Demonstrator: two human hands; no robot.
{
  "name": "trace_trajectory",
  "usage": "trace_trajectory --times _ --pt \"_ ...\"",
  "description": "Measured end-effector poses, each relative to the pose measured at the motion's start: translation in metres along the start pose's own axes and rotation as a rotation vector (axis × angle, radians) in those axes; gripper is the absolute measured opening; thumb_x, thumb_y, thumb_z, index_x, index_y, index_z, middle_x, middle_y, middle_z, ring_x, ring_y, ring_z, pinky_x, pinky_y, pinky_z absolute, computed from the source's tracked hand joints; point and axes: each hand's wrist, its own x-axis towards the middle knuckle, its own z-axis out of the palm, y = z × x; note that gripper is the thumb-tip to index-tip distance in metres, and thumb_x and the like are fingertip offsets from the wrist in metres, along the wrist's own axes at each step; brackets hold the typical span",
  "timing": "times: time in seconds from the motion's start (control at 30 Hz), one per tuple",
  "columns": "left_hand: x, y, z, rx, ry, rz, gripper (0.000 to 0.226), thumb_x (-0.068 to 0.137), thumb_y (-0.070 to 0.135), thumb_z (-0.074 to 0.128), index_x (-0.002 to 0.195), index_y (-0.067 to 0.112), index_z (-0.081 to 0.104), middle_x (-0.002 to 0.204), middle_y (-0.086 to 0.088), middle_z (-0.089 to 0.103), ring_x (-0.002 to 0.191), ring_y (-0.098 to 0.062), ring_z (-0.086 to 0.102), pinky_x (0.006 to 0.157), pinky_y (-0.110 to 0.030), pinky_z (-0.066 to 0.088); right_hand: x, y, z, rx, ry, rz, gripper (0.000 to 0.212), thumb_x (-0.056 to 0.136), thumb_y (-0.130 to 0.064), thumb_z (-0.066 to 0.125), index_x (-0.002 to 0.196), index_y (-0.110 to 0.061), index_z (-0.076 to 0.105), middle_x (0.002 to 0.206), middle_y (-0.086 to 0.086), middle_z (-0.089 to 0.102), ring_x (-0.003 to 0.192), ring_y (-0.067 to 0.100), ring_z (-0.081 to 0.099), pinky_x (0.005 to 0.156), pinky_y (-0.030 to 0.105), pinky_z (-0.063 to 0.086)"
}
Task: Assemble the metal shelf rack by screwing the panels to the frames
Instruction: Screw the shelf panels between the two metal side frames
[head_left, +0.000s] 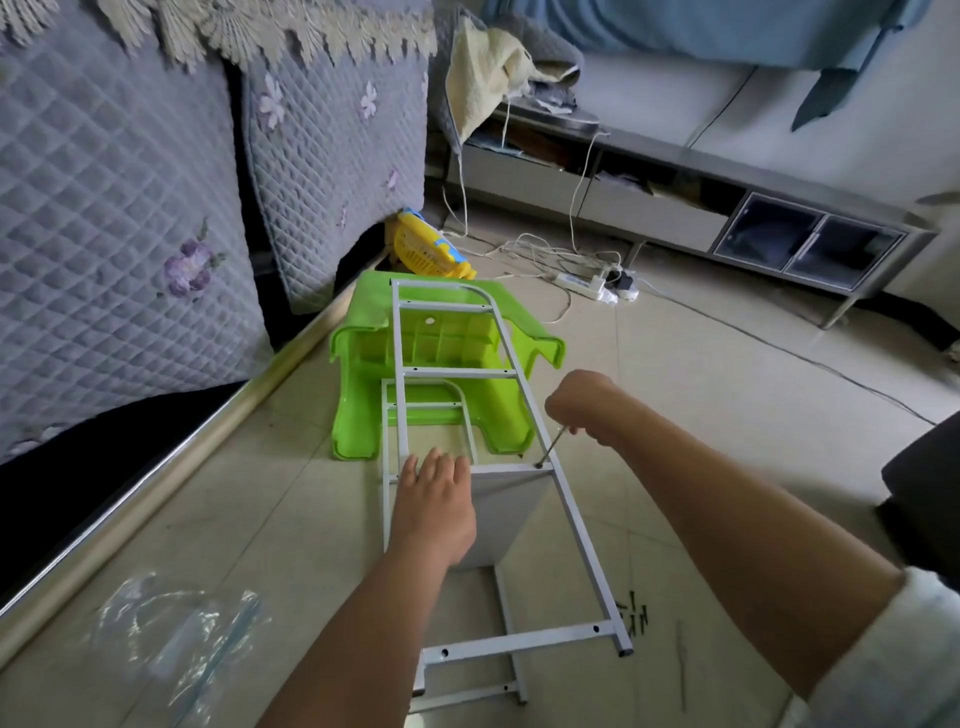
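A white metal ladder-shaped frame (451, 372) lies flat above a second frame (470, 693) on the tiled floor. A white panel (511, 512) stands on edge between them. My left hand (435, 506) rests flat with straight fingers on the panel's top edge and the upper frame. My right hand (584, 408) grips a thin screwdriver (551, 448) whose tip sits at a screw hole on the frame's right rail, where the panel meets it. Several dark screws (636, 618) lie on the floor by the frame's near right corner.
A green plastic stool (358, 410) lies tipped under the frame's far end, with a yellow basket (423, 247) behind it. A quilted sofa (114, 218) runs along the left. Clear plastic bags (176, 631) lie near left. A power strip (584, 285) with cables and a low cabinet (675, 208) stand beyond.
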Motion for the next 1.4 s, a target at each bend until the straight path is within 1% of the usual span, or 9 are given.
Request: trace_trajectory --times 0.17,0.27,0.7,0.77,0.87,0.97,1.03,1.17,1.4 --pt "0.001 -0.001 -0.003 0.000 -0.023 0.003 0.053 0.095 0.019 0.034 0.145 0.011 0.017 0.152 -0.005 0.019 0.144 -0.021 0.008 0.117 -0.040 0.001 -0.007 0.010 -0.007 -0.185 -0.081 -0.148 0.018 0.096 -0.006 0.035 0.088 0.006 0.047 0.090 0.015 0.051 0.056 0.017 0.041 0.039 0.013 0.037" --pt "0.003 -0.001 -0.005 -0.002 -0.031 0.007 0.054 0.096 0.020 0.033 0.146 0.011 0.016 0.153 -0.005 0.018 0.144 -0.021 0.007 0.117 -0.041 0.001 -0.005 0.015 -0.002 -0.292 -0.038 -0.199 0.029 0.096 -0.006 0.040 0.121 0.003 0.049 0.125 0.017 0.052 0.104 0.029 0.056 0.081 0.023 0.047" --pt "0.001 -0.001 0.002 0.028 0.000 0.015 0.055 0.095 0.020 0.032 0.146 0.011 0.015 0.150 -0.005 0.023 0.143 -0.021 0.009 0.116 -0.040 0.002 -0.006 0.013 0.010 -0.595 0.017 -0.319 0.026 0.090 -0.007 0.040 0.109 -0.006 0.058 0.115 0.009 0.058 0.105 0.027 0.057 0.079 0.029 0.044" --pt "0.000 -0.001 0.002 0.031 0.003 0.015 0.055 0.095 0.020 0.032 0.146 0.011 0.015 0.150 -0.005 0.023 0.143 -0.020 0.009 0.116 -0.040 0.002 -0.001 0.013 0.008 -0.518 -0.041 -0.263 0.019 0.091 -0.006 0.039 0.097 -0.006 0.057 0.105 0.010 0.059 0.090 0.026 0.057 0.074 0.026 0.044" --pt "0.001 -0.001 0.002 0.035 0.007 0.018 0.055 0.095 0.020 0.032 0.146 0.011 0.014 0.150 -0.004 0.021 0.144 -0.020 0.008 0.116 -0.040 0.002 0.009 0.009 0.005 -0.395 -0.236 -0.223 0.026 0.095 -0.002 0.029 0.075 -0.003 0.046 0.064 0.008 0.041 0.048 0.017 0.037 0.041 0.018 0.035" --pt "0.003 -0.001 0.001 0.036 -0.006 0.010 0.055 0.095 0.020 0.032 0.147 0.012 0.013 0.151 -0.004 0.019 0.143 -0.020 0.008 0.116 -0.041 0.001 0.011 0.002 0.001 -0.356 -0.276 -0.233 0.034 0.095 -0.002 0.024 0.066 -0.003 0.041 0.058 0.007 0.034 0.029 0.015 0.035 0.042 0.022 0.028" --pt "0.004 -0.002 0.001 0.039 -0.008 0.006 0.055 0.095 0.020 0.031 0.147 0.012 0.012 0.151 -0.003 0.019 0.143 -0.020 0.008 0.116 -0.041 0.001 0.010 -0.007 0.006 -0.277 -0.236 -0.144 0.032 0.095 -0.001 0.030 0.065 0.002 0.041 0.063 0.012 0.041 0.042 0.017 0.046 0.048 0.023 0.034" --pt "0.004 -0.001 -0.001 0.051 -0.015 0.008 0.056 0.095 0.020 0.031 0.147 0.011 0.012 0.151 -0.005 0.018 0.143 -0.020 0.008 0.116 -0.041 0.001 0.013 -0.012 0.021 -0.404 -0.102 -0.211 0.028 0.091 -0.021 0.056 0.114 -0.005 0.057 0.116 0.013 0.057 0.110 0.031 0.056 0.089 0.038 0.048" --pt "0.003 -0.001 -0.001 0.028 -0.012 0.003 0.055 0.095 0.019 0.030 0.146 0.012 0.013 0.150 -0.004 0.020 0.143 -0.019 0.008 0.116 -0.040 0.001 0.007 -0.006 0.014 -0.538 0.122 -0.334 0.022 0.091 -0.005 0.051 0.111 -0.006 0.058 0.116 0.008 0.058 0.104 0.027 0.059 0.070 0.030 0.040"
